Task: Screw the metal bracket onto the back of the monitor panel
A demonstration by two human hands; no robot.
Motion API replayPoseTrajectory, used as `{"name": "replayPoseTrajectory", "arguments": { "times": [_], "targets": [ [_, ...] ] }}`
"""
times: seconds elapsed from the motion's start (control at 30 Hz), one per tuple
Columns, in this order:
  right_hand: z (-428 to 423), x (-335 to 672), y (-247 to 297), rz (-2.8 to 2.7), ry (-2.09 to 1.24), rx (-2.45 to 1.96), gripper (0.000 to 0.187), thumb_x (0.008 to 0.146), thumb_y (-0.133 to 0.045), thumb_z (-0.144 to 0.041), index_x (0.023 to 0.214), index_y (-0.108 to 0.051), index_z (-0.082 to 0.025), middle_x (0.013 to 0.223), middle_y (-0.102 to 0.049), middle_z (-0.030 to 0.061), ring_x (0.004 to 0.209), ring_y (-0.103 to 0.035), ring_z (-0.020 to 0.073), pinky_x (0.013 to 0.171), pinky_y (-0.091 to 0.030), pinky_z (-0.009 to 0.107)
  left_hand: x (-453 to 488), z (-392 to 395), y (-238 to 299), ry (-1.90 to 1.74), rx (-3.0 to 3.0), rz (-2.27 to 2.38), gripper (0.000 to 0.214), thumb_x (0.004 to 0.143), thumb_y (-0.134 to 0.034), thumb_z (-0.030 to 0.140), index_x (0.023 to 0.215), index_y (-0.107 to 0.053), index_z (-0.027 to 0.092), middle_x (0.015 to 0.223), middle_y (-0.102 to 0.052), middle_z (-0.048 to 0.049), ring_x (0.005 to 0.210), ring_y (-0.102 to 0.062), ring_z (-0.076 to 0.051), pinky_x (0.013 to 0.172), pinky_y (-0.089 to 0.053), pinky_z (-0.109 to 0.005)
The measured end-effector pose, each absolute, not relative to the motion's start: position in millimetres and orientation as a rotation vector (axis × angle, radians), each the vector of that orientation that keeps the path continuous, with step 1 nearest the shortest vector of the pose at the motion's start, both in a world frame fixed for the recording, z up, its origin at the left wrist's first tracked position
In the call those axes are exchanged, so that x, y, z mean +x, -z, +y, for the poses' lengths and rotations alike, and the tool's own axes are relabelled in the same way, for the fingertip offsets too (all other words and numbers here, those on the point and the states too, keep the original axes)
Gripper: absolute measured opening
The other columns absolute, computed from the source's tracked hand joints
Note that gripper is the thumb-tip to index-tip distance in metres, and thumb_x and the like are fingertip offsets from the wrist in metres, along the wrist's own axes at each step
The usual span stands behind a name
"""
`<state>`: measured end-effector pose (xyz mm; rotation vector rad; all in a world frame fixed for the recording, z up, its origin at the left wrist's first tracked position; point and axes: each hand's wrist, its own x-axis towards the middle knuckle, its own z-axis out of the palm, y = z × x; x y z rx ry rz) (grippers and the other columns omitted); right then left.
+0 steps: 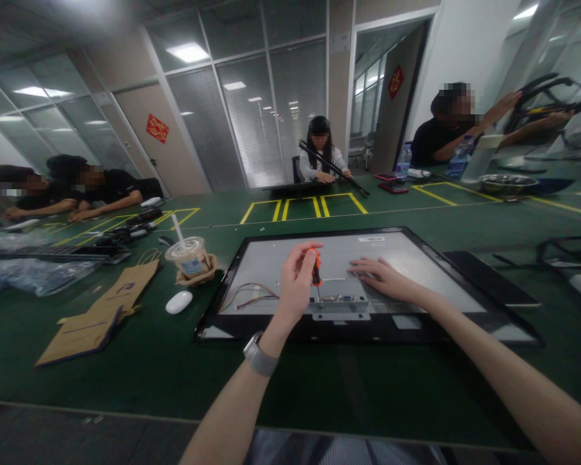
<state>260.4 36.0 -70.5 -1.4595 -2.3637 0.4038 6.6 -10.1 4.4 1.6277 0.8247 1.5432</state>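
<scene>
Gripping screwdriver [316, 270] in left hand [297, 274], tabletop [358, 381] bordering panel [430, 278] edges

Screwdriver [317, 274] is bright orange and black, and the flat panel [256, 265] is silvery grey with a black border. Counter's [174, 381] dark green with yellow tape [434, 196] rectangles, plus a plain white mouse [179, 302] and a brown paper bag [126, 287].
</scene>
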Motion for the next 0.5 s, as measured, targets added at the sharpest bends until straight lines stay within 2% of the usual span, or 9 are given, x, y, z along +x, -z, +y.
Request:
{"name": "replayPoseTrajectory", "arguments": {
  "times": [0.5],
  "targets": [
    [36.4, 261.3, 72.0, -2.368, -0.39, -1.456, 0.042, 0.091, -0.036, -0.039, 0.128, -0.055, -0.033, 0.145, -0.044, 0.0016, 0.137, -0.031, 0.0284, 0.11, -0.015, 0.061, 6.8, -9.7, -3.8, -1.55, 1.625, 0.792, 0.024, 0.092, -0.048, 0.037, 0.099, -0.063, 0.019, 0.076, -0.057, -0.0015, 0.068, -0.054, -0.011, 0.061, -0.044, -0.021]
  ]
}}
